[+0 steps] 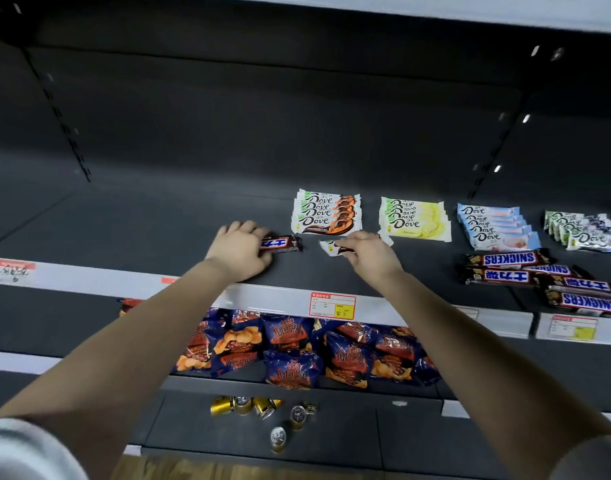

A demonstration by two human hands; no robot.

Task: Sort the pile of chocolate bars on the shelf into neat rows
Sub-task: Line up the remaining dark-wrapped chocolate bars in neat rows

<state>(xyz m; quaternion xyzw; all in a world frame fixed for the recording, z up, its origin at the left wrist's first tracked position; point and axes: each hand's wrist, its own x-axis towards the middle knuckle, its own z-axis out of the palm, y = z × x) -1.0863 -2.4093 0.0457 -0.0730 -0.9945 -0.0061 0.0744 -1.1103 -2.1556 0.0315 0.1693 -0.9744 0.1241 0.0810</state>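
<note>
- Dark shop shelf (151, 230), seen from the head camera: bare surface runs wide to the left of the hands and back to the rear wall.
- Left hand (240, 249) lies palm down near the front edge with the arm stretched forward. Its fingers curl over the left end of a brown bar (283, 243), which lies flat and bears Chinese characters on a blue and red logo.
- Right hand (370, 252) is palm down just to the right, its fingertips pinching a white bar (330, 248) that lies flat on the shelf just in front of the orange row. A small gap parts the two bars.
- Behind the hands stand four overlapping rows, each wrapper reading "Dove": orange row (326, 213), yellow row (415, 220), blue row (498, 226) and purple row (584, 232), with narrow lanes between them.
- At front right, loose Snickers bars (511, 268) overlap; some read "SNICKERS" upside down, others carry Chinese characters.
- White front strip holds a red and yellow price label (333, 305), its print too small to read.
- Lower shelves carry blue and orange snack bags (290, 351) and gold cans (262, 407).
</note>
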